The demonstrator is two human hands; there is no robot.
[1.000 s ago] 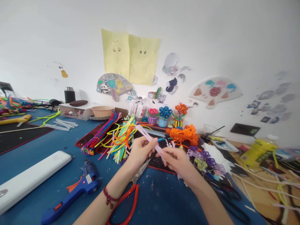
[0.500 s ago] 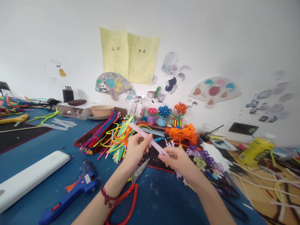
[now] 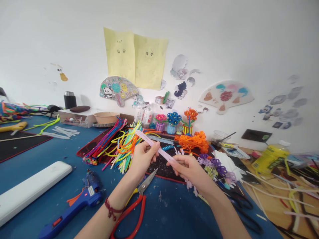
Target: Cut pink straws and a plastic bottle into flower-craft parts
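Observation:
Between my two hands is a small bundle of pale pink pipe cleaners (image 3: 163,153), slanting down from upper left to lower right. My left hand (image 3: 144,156) pinches its middle between thumb and fingers. At the lower end, my right hand (image 3: 184,166) has its fingers closed on the same bundle. Red-handled scissors (image 3: 143,196) lie with parted blades on the blue table (image 3: 169,215), just below my left wrist. Beyond my hands spreads a pile of multicoloured pipe cleaners (image 3: 127,142). Purple pipe cleaner flowers (image 3: 219,167) lie to the right of my right hand.
A blue glue gun (image 3: 82,202) and a long white case (image 3: 35,191) lie at left. Small potted flowers (image 3: 173,122) stand by the wall, with orange pipe cleaner pieces (image 3: 195,143) before them. Black-handled scissors (image 3: 245,212) and a yellow bottle (image 3: 270,157) are at right.
My right hand has slid slightly up along the pink bundle, covering its lower end. The whole view has shifted a little; both hands still hold the bundle.

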